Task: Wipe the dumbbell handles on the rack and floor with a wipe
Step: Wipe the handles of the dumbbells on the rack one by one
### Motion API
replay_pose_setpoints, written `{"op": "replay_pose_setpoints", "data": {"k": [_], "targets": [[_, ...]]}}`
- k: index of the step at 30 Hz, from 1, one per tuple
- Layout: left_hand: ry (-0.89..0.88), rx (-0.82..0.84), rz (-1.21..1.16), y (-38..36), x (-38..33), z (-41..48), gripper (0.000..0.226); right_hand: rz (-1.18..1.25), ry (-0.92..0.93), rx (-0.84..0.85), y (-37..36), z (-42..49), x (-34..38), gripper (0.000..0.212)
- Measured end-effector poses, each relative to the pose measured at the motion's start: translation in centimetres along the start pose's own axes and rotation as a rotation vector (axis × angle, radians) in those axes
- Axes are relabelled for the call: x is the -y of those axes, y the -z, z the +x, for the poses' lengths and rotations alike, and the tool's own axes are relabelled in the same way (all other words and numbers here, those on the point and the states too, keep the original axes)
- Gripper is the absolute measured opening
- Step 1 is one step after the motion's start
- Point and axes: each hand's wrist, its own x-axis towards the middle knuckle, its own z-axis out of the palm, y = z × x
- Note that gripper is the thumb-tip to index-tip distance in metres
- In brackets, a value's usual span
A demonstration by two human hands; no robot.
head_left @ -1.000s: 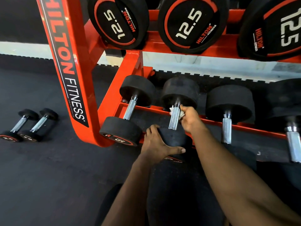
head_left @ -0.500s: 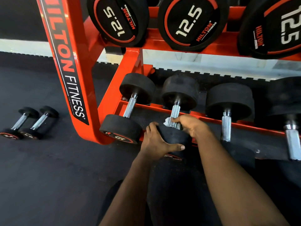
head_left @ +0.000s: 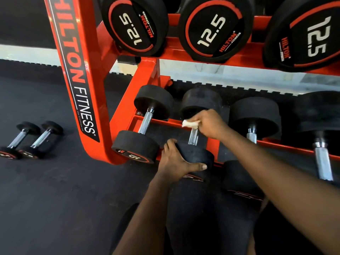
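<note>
Dumbbell handle (head_left: 193, 138), knurled: right hand (head_left: 211, 124) pinches crumpled wipe (head_left: 189, 123), left hand (head_left: 174, 164) clasps rubber head (head_left: 195, 153).

The floor (head_left: 55, 199) is dark rubber matting, its far edge cut in interlocking teeth. Beyond it runs a pale, marble-like strip (head_left: 211, 72), brightly lit, with a dark wall (head_left: 22, 21) above.

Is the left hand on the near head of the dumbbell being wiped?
Touching. The head view shows the left hand gripping that dumbbell's near head, fingers and thumb wrapped round its rim.
</note>
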Motion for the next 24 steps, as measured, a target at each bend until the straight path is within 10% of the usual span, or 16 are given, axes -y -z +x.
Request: {"op": "replay_pose_setpoints", "data": {"k": [6, 11, 16, 24], "targets": [[-0.007, 0.011, -0.003, 0.0, 0.2, 0.1, 0.126, -0.167, 0.529, 0.573, -0.6, -2.1, -1.3, 0.026], [-0.008, 0.012, -0.009, 0.0, 0.1, 0.0, 0.128, -0.265, 0.669, 0.523, -0.9, -0.3, -1.9, 0.024], [-0.008, 0.009, -0.017, -0.1, 0.1, 0.0, 0.129, -0.437, 0.396, 0.200, -0.4, 2.9, -3.0, 0.027], [0.003, 0.000, -0.004, -0.1, 0.1, 0.1, 0.130, -0.542, 0.471, 0.483, -1.5, 2.3, 0.0, 0.028]]}}
